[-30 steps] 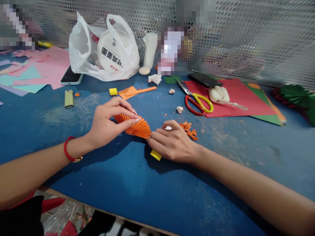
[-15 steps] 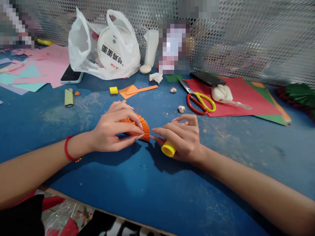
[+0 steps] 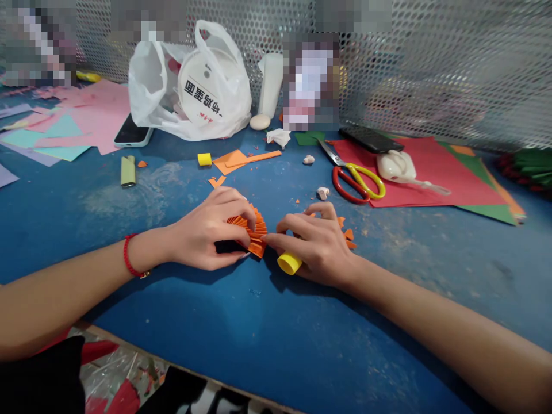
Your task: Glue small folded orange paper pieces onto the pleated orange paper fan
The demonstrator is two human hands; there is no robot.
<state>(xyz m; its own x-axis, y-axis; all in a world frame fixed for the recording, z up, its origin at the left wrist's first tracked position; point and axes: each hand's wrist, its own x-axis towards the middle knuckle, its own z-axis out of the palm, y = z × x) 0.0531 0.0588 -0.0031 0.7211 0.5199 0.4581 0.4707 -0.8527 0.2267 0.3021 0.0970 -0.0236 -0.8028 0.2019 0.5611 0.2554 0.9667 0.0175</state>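
Note:
An orange pleated paper fan [image 3: 257, 225] lies under my left hand [image 3: 211, 227], whose curled fingers and thumb hold it down on the blue table. My right hand [image 3: 319, 244] is closed around a yellow glue stick [image 3: 290, 263], only one end of which shows below the palm. Its index fingertip reaches the right edge of the fan. Orange paper scraps [image 3: 349, 236] lie just beyond my right hand. Farther back is a short yellow cap [image 3: 204, 159] beside an orange paper piece [image 3: 230, 161].
Scissors [image 3: 356, 183] with red and yellow handles rest by red paper [image 3: 444, 178], with a black phone [image 3: 371, 140] and white case [image 3: 395, 167] on it. A plastic bag [image 3: 149, 98] with a tub, a lighter [image 3: 128, 171], another phone [image 3: 133, 135] and pink paper [image 3: 103, 109] are left.
My left fingers have curled in and pressed lower on the fan, which is now more tilted. My right index finger has come onto its edge. The view has shifted slightly left.

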